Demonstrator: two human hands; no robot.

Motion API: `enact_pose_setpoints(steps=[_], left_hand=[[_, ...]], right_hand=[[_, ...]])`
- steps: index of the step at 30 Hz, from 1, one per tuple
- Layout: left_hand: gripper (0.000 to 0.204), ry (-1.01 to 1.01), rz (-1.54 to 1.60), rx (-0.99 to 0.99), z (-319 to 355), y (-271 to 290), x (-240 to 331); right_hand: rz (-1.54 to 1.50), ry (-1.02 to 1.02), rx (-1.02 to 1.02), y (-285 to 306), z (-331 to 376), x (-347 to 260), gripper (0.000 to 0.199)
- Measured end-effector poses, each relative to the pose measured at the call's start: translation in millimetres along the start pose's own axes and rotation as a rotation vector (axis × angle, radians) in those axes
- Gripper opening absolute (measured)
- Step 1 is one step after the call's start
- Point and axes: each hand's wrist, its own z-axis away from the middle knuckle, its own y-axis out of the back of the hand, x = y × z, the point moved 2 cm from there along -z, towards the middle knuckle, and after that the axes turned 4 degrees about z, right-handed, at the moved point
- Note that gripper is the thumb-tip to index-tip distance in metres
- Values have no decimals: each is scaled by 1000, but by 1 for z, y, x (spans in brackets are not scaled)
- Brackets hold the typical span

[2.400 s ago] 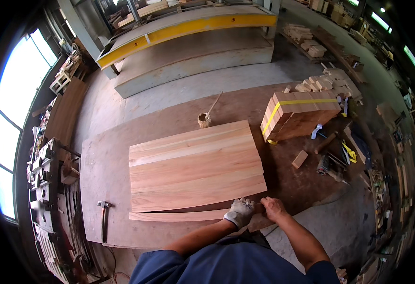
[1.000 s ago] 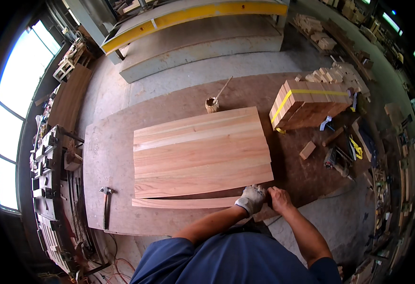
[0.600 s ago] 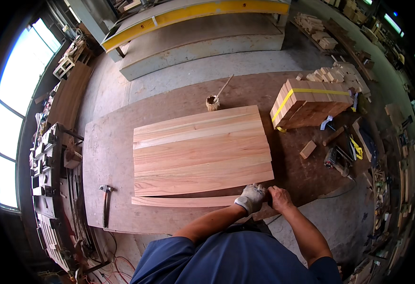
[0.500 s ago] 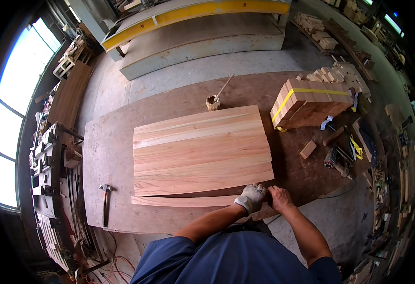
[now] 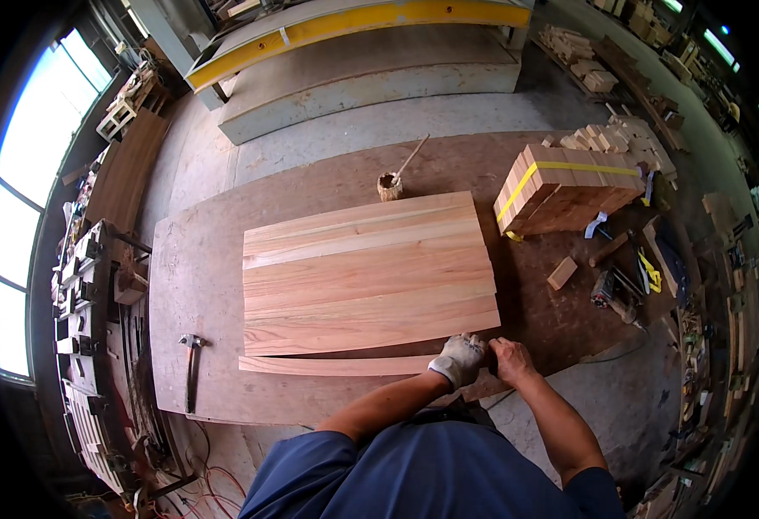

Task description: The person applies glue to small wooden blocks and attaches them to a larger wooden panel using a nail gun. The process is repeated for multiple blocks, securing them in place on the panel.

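My left hand (image 5: 460,359), in a whitish work glove, is closed over the right end of a narrow wooden strip (image 5: 328,366). Close beside it, my bare right hand (image 5: 511,362) has its fingers curled in. The hands almost meet; what their fingers hold, if anything, is hidden. Just beyond the strip lies a wide panel of several wooden boards (image 5: 366,272) laid edge to edge. A thin dark gap, widest near the middle, separates strip and panel.
On the brown worktable (image 5: 202,285) lies a hammer (image 5: 192,372) at left. Behind the panel stands a small pot (image 5: 389,187) with a stick in it. To the right are a yellow-strapped stack of wood blocks (image 5: 561,195), a loose block (image 5: 561,272) and a power tool (image 5: 615,296).
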Motion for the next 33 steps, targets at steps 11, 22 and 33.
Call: enact_pose_setpoints(steps=[11,22,33], left_hand=[[30,-34,-95,94,21,-4,-12],[40,-28,-105,61,35,17,-8],[28,-13,-146,18,26,7,-5]], right_hand=[[0,22,60,-9,2,4,30],[-28,-9,36,-5,2,0,34],[-18,12,53,-2,2,-2,32]])
